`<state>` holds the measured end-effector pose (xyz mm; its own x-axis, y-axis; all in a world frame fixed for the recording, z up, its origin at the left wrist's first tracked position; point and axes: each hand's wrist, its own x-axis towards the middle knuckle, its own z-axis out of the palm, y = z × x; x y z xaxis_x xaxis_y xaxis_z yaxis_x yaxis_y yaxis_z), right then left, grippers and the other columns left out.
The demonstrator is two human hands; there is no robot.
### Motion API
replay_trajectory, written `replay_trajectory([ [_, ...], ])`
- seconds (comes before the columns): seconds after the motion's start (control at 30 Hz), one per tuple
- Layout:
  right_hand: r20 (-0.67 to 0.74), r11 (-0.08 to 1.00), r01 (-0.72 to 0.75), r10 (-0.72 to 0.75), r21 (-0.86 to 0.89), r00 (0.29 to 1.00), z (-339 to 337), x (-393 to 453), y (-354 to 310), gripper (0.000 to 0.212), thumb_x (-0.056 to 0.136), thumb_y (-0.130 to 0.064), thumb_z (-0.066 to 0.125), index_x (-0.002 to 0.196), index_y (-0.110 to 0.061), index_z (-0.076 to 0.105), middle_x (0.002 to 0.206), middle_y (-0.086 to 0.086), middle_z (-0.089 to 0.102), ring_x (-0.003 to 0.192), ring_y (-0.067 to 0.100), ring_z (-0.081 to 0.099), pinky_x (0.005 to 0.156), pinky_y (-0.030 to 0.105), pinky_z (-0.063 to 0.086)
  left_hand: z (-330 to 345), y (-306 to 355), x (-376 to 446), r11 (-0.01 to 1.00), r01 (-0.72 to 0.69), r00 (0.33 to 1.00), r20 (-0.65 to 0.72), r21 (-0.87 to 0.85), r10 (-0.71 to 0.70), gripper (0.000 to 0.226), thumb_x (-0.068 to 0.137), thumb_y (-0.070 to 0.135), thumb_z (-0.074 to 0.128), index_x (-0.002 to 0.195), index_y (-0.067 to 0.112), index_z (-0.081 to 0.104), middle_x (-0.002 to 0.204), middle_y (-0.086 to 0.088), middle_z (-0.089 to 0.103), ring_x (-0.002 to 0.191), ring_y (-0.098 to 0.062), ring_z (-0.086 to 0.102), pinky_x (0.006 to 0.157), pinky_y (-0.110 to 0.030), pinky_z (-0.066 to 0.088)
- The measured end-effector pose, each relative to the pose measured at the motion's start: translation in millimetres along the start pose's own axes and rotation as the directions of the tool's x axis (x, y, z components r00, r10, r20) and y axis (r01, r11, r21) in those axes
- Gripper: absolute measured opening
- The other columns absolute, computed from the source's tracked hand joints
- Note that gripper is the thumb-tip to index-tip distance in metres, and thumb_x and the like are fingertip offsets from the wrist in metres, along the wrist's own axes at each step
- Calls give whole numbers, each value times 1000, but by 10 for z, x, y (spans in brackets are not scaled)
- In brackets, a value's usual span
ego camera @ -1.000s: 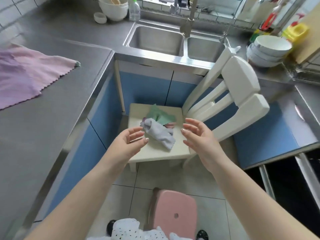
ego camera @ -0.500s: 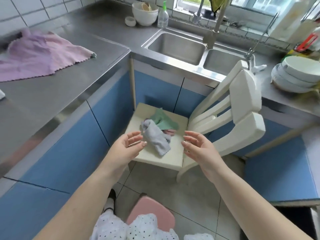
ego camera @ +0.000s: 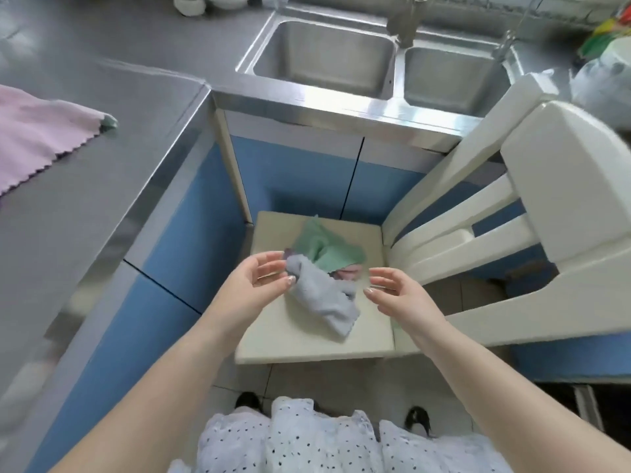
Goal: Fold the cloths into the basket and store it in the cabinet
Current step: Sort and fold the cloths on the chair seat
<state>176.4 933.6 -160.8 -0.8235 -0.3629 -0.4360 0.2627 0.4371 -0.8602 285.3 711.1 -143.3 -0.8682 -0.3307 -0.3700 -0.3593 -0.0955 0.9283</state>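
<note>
Lower now than a moment ago, our left hand (ego camera: pixel 254 285) and right hand (ego camera: pixel 396 295) hang open and empty beside the grey cloth (ego camera: pixel 321 298) on the chair seat (ego camera: pixel 307 343). Behind it lies the green cloth (ego camera: pixel 324 247). We judge gathering comes next; no basket shows.

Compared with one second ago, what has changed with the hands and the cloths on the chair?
Both hands have moved forward and down toward the cloth pile: the left hand now nearly touches the grey cloth, while the right hand hovers beside it. Neither has taken hold of anything. The grey cloth, green cloth, chair and pink cloth on the counter have not moved.
</note>
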Motion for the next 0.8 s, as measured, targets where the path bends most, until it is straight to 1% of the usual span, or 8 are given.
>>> replay_trajectory([
  [0.07, 2, 1000, -9, 9, -23, 1000, 60, 259, 212, 29, 85, -17, 67, 110, -29, 57, 113, -7, 61, 104, 4, 58, 86, 22, 47, 33, -163, 243, 999, 5, 1000, 4, 32, -5, 35, 84, 21, 69, 112, 36, 56, 112, 14, 63, 96, 8, 61, 80, -15, 46],
  [0.2, 66, 994, -4, 12, -112, 998, 169, 827, 761, 38, 85, -19, 67, 121, -21, 56, 117, -8, 61, 105, 2, 57, 75, 6, 44, 244, -707, 804, 994, 22, 999, -35, 108, -18, 36, 84, 18, 69, 116, 29, 56, 115, 12, 62, 103, 3, 60, 90, -20, 45],
  [0.33, 91, 974, 38, -18, -223, 996, 302, 1380, 1347, 44, 85, -24, 67, 127, -18, 54, 124, -8, 59, 110, 5, 55, 90, 17, 41, 469, -1268, 1403, 956, -88, 992, -59, 281, 108, 34, 86, 10, 66, 117, 22, 57, 115, 11, 61, 106, 1, 57, 95, -13, 43],
  [0.43, 88, 927, 106, -80, -358, 993, 449, 1705, 1733, 49, 83, -28, 68, 129, -17, 53, 127, -4, 57, 112, 9, 55, 90, 19, 40, 563, -1605, 1783, 759, -232, 966, 55, 609, 251, 39, 89, 8, 56, 126, 22, 56, 126, 13, 55, 116, 5, 44, 93, -2, 27],
  [0.53, 60, 880, 162, -151, -446, 987, 586, 1925, 1986, 52, 81, -33, 69, 128, -17, 54, 124, 0, 56, 106, 13, 58, 91, 26, 45, 609, -1832, 2115, 434, -369, 922, 267, 822, 279, 52, 87, 0, 44, 134, 22, 50, 142, 9, 46, 136, -5, 30, 111, -21, 17],
  [0.6, 32, 850, 229, -243, -475, 969, 663, 2045, 2143, 45, 79, -35, 70, 121, -21, 59, 114, 0, 58, 95, 10, 58, 85, 26, 46, 653, -1986, 2310, 244, -406, 909, 362, 881, 204, 57, 86, 2, 38, 138, 27, 45, 147, 12, 39, 142, -8, 21, 115, -36, 10],
  [0.67, 27, 812, 280, -311, -511, 950, 713, 2156, 2227, 41, 78, -36, 70, 115, -23, 62, 107, -1, 61, 87, 6, 55, 79, 21, 43, 667, -2076, 2430, 124, -414, 908, 398, 902, 133, 59, 86, 5, 37, 139, 30, 41, 147, 12, 38, 142, -11, 19, 114, -44, 4],
  [0.8, 27, 789, 301, -341, -535, 940, 772, 2259, 2297, 47, 75, -38, 73, 117, -19, 62, 112, 3, 59, 104, 17, 56, 92, 30, 44, 624, -2168, 2516, -25, -423, 888, 420, 906, 188, 48, 85, 17, 43, 130, 33, 50, 123, 3, 52, 124, -21, 39, 114, -49, 7],
])
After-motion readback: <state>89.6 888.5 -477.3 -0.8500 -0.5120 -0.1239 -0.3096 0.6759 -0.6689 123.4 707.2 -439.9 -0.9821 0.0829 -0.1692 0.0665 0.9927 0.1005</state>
